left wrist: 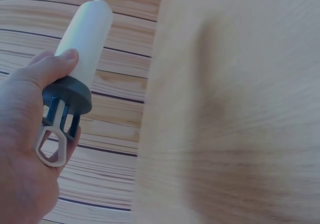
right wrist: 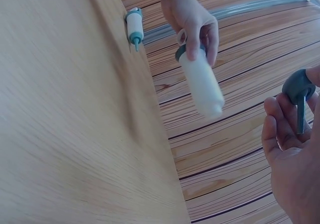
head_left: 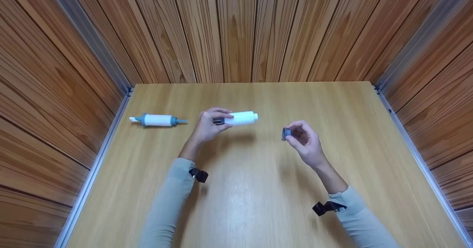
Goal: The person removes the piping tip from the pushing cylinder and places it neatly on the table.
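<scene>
My left hand (head_left: 211, 125) grips a white cylinder (head_left: 242, 118) at its collared end, holding it above the table. In the left wrist view the cylinder has a dark blue-grey collar (left wrist: 70, 95) and a pale ring-shaped handle (left wrist: 51, 146) below it; the thumb lies along the white barrel. The far end narrows to a short white neck. To the right, my right hand (head_left: 308, 144) pinches a blue-grey cap (right wrist: 295, 81) with a thin spout (right wrist: 301, 116), apart from the cylinder.
A similar white cylinder with blue-grey ends and a thin spout (head_left: 158, 120) lies at the left of the wooden table (head_left: 236, 203). Wood-plank walls (head_left: 236, 33) and metal rails (head_left: 88, 189) enclose the table. Each wrist wears a small black camera (head_left: 199, 175).
</scene>
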The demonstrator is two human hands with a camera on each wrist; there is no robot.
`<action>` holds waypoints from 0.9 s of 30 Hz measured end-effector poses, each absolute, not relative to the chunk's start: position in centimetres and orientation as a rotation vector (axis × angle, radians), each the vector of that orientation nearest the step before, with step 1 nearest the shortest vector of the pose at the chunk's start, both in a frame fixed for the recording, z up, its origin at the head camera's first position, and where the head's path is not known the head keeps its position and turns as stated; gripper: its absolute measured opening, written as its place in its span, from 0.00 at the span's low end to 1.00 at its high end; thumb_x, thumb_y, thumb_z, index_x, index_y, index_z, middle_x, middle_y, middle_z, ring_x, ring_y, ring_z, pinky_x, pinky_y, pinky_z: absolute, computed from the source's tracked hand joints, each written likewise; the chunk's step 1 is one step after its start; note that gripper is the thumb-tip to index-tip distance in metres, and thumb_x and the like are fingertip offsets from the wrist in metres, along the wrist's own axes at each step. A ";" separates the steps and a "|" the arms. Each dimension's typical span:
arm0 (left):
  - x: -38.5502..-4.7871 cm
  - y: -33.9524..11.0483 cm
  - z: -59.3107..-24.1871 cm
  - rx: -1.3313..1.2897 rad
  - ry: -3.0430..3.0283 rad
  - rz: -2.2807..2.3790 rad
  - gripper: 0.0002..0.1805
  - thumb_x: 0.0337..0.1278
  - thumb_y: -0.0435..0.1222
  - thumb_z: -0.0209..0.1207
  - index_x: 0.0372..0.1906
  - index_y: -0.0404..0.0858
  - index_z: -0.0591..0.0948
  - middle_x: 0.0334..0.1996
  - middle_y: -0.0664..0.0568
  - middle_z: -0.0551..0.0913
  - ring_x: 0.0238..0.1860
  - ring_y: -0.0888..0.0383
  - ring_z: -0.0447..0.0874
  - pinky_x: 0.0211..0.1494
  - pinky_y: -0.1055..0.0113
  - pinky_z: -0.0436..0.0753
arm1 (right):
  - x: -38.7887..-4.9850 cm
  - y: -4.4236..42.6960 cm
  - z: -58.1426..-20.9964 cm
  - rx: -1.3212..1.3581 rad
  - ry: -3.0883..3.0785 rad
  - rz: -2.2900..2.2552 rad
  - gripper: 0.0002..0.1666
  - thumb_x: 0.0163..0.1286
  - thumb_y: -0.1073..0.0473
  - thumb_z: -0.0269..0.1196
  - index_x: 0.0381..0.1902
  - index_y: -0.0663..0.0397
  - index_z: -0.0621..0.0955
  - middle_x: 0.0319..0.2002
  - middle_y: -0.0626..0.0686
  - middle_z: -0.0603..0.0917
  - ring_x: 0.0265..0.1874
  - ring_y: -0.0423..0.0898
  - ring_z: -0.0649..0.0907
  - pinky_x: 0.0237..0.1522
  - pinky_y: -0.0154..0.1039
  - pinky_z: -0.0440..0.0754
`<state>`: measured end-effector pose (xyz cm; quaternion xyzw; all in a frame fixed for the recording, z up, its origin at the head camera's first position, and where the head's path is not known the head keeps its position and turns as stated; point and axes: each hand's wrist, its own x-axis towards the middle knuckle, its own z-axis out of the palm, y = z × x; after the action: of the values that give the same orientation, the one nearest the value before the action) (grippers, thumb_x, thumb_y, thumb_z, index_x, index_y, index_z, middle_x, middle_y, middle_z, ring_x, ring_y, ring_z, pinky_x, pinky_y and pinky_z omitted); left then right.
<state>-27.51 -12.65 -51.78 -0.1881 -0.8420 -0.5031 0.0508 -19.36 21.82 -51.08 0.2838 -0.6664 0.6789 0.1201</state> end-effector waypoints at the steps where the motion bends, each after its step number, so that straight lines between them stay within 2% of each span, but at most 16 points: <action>1: -27.6 -12.6 -52.0 -0.562 -2.574 -1.524 0.14 0.65 0.30 0.78 0.54 0.39 0.95 0.64 0.43 0.92 0.74 0.39 0.85 0.82 0.38 0.80 | -19.3 21.8 -51.1 0.822 -1.954 1.981 0.15 0.72 0.84 0.59 0.54 0.87 0.73 0.45 0.39 0.88 0.44 0.34 0.88 0.47 0.26 0.89; 13: -28.6 -12.6 -54.9 -0.457 -2.679 -1.478 0.15 0.65 0.30 0.78 0.55 0.41 0.96 0.65 0.46 0.92 0.75 0.40 0.84 0.86 0.38 0.76 | -19.1 21.1 -51.7 0.847 -1.963 1.988 0.14 0.72 0.84 0.58 0.54 0.87 0.73 0.47 0.39 0.87 0.46 0.33 0.87 0.49 0.26 0.88; 27: -28.8 -12.8 -57.6 -0.421 -2.762 -1.437 0.15 0.65 0.30 0.78 0.55 0.41 0.96 0.66 0.44 0.92 0.74 0.40 0.87 0.84 0.41 0.79 | -19.1 21.6 -51.9 0.881 -1.939 1.973 0.14 0.71 0.86 0.58 0.54 0.87 0.73 0.46 0.39 0.88 0.45 0.34 0.88 0.48 0.26 0.88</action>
<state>-28.81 -12.78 -57.60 -0.1339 -0.8791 -0.4575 -0.0002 -19.08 21.56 -51.91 0.3014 -0.6632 0.6747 0.1187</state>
